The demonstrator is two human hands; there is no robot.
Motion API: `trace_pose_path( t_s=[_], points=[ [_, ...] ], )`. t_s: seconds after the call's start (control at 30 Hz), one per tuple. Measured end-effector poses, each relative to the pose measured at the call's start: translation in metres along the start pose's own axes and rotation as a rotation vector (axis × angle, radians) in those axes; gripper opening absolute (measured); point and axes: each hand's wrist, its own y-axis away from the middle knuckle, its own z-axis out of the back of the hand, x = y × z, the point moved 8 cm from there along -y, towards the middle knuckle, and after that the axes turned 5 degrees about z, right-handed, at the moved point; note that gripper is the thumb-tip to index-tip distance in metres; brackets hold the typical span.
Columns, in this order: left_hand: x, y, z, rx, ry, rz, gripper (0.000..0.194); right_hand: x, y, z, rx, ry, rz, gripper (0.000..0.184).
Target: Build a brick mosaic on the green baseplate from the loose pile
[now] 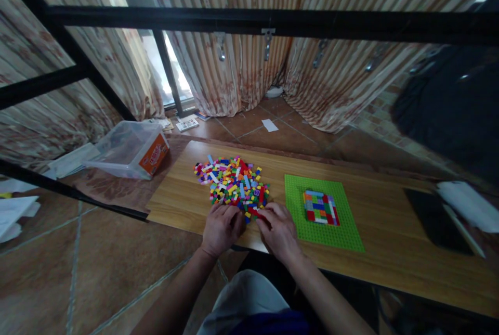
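A loose heap of small multicoloured toy bricks [234, 181] lies on the wooden table. My left hand [223, 228] rests at the near edge of the heap, its fingers curled; whatever they may hold is hidden. Just to its right, my right hand [278, 228] has thumb and fingers closed at a red toy brick [254, 212] by the heap's near right edge. Right of that hand lies a green studded baseplate [323, 239]. On it stands a low, roughly square build of mixed-colour bricks [320, 207].
The wooden table [390, 231] carries a dark flat panel [436, 218] and a white object [470, 202] at its right end. A clear plastic bin [125, 150] with an orange label sits left of the table. A black metal bar [249, 20] crosses ahead, before striped curtains [249, 75].
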Motion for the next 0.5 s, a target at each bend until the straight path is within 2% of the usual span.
trace_pose_path(
  t_s=[0.27,0.4,0.5],
  points=[
    [0.000,0.001,0.000,0.007,0.009,0.017,0.010,-0.032,-0.019,0.015,-0.050,0.026,-0.036,0.024],
    [0.000,0.001,0.000,0.001,0.009,0.019,0.010,-0.034,-0.036,0.020,-0.080,0.017,-0.043,0.026],
    [0.000,0.001,-0.001,0.016,-0.001,0.016,0.011,-0.029,-0.057,0.015,-0.065,-0.006,-0.027,0.025]
  ],
)
